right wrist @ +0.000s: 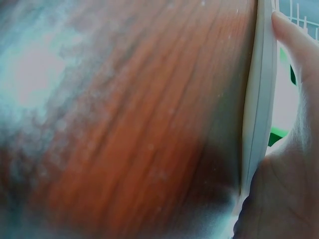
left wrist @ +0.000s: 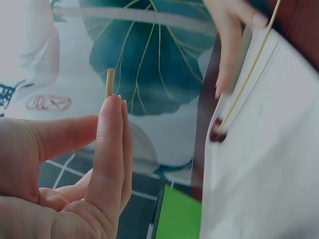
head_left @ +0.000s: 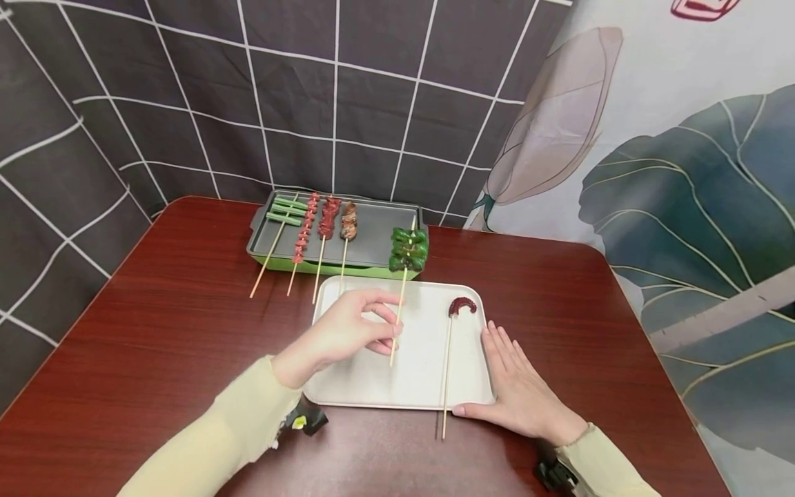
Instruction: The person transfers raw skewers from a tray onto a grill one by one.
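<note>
In the head view, my left hand (head_left: pixel 354 326) pinches the stick of a green pepper skewer (head_left: pixel 408 250) above the white tray (head_left: pixel 416 386). The pepper end points away from me, in front of the grill pan's right end. The left wrist view shows the butt of its stick (left wrist: pixel 110 82) poking out past my fingertips. My right hand (head_left: pixel 528 390) rests at the tray's right edge, fingers straight and thumb at the near right corner. On the tray's right side lies a skewer with a dark red curled piece (head_left: pixel 462 306), its stick reaching past the near rim.
Behind the tray stands a grey grill pan (head_left: pixel 379 231) with a green base. Across its left half lie skewers of green stalks (head_left: pixel 287 210), small red pieces (head_left: pixel 304 231), red meat (head_left: pixel 328 219) and browned meat (head_left: pixel 349 222). Their sticks jut over the front edge of the pan.
</note>
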The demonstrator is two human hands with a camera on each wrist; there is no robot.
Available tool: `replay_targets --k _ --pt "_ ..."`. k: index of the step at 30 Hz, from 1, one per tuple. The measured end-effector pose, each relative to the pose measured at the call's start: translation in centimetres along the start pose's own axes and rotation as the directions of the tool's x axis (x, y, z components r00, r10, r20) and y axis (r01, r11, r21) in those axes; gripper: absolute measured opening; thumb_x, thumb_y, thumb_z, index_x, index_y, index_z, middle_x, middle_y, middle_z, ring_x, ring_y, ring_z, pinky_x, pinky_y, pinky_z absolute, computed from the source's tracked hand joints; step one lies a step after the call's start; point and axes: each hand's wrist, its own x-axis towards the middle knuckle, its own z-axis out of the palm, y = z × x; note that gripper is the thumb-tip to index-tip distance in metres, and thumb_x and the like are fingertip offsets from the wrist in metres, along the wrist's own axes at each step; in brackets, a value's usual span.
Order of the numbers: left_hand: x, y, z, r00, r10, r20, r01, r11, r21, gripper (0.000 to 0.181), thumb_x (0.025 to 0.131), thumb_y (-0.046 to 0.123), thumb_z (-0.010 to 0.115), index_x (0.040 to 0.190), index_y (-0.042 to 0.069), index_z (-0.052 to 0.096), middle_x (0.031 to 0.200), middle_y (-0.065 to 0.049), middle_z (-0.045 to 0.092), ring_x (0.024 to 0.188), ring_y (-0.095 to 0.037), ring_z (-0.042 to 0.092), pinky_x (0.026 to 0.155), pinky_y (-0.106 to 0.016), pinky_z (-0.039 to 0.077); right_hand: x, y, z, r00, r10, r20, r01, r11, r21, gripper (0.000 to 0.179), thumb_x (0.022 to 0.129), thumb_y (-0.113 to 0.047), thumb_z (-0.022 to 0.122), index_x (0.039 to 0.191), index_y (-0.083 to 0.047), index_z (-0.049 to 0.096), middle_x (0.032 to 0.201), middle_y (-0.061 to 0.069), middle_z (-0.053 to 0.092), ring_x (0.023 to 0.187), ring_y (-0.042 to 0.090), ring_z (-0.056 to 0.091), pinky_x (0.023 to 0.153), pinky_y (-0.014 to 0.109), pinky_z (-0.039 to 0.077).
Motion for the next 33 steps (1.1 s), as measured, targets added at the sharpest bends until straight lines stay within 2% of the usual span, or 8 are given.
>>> replay_targets --k 6,10,14,23,30,33 --pt "2.5 1.3 -2.6 0.993 -0.073 -0.094 0.077 0.996 0.034 0.051 0.093 -0.007 0.067 0.142 -0.005 0.052 0.11 -0.023 0.067 0.077 -0.025 0.072 0.074 -0.035 0.063 0.0 0.1 0.0 1.0 -0.006 -0.006 0.006 1.0 0.0 0.133 0.075 -0.086 0.062 0.158 0.007 0.016 0.165 0.025 0.014 0.152 0.039 0.012 0.121 0.058 0.017" --pt "4.4 1.9 -4.2 0.986 -0.12 -0.113 0.128 0.989 0.071 0.05 0.096 -0.006 0.063 0.144 -0.006 0.049 0.119 -0.028 0.066 0.081 -0.022 0.072 0.076 -0.032 0.063 0.0 0.1 0.1 1.0 -0.005 -0.008 0.005 1.0 -0.003 0.133 0.075 -0.086 0.061 0.158 0.007 0.017 0.165 0.025 0.014 0.152 0.039 0.012 0.121 0.058 0.018" --pt "5.5 2.0 -5.3 0.98 -0.159 -0.118 0.17 0.982 0.088 0.05 0.097 -0.005 0.061 0.145 -0.008 0.047 0.124 -0.03 0.063 0.082 -0.02 0.072 0.078 -0.031 0.062 0.0 0.0 0.2 1.0 -0.004 -0.008 0.004 1.0 0.002 0.133 0.075 -0.086 0.061 0.158 0.007 0.017 0.165 0.025 0.014 0.152 0.039 0.012 0.121 0.058 0.018" --pt "6.1 2.0 -6.1 0.973 -0.195 -0.123 0.21 0.97 0.119 0.053 0.097 -0.005 0.06 0.147 -0.01 0.043 0.127 -0.033 0.061 0.08 -0.02 0.071 0.078 -0.03 0.062 0.0 0.0 0.1 1.0 -0.008 -0.007 0.008 1.0 -0.009 0.133 0.075 -0.087 0.06 0.158 0.007 0.017 0.165 0.025 0.014 0.152 0.039 0.012 0.121 0.058 0.018" --pt "6.1 2.2 -6.3 0.974 -0.181 -0.136 0.205 0.958 0.199 0.053 0.097 -0.003 0.061 0.147 -0.009 0.045 0.123 -0.031 0.064 0.078 -0.019 0.071 0.078 -0.029 0.062 0.0 0.0 0.1 1.0 -0.007 -0.011 0.007 1.0 -0.005 0.133 0.075 -0.087 0.06 0.158 0.007 0.017 0.165 0.025 0.015 0.152 0.039 0.012 0.121 0.059 0.018" --pt "5.9 2.3 -6.3 0.973 -0.172 -0.155 0.205 0.952 0.229 0.052 0.096 0.0 0.065 0.145 -0.007 0.049 0.118 -0.027 0.068 0.083 -0.022 0.073 0.078 -0.031 0.062 0.0 0.0 0.1 1.0 -0.006 -0.014 0.006 1.0 -0.009 0.133 0.075 -0.087 0.06 0.158 0.007 0.017 0.165 0.025 0.014 0.152 0.039 0.012 0.121 0.058 0.018"
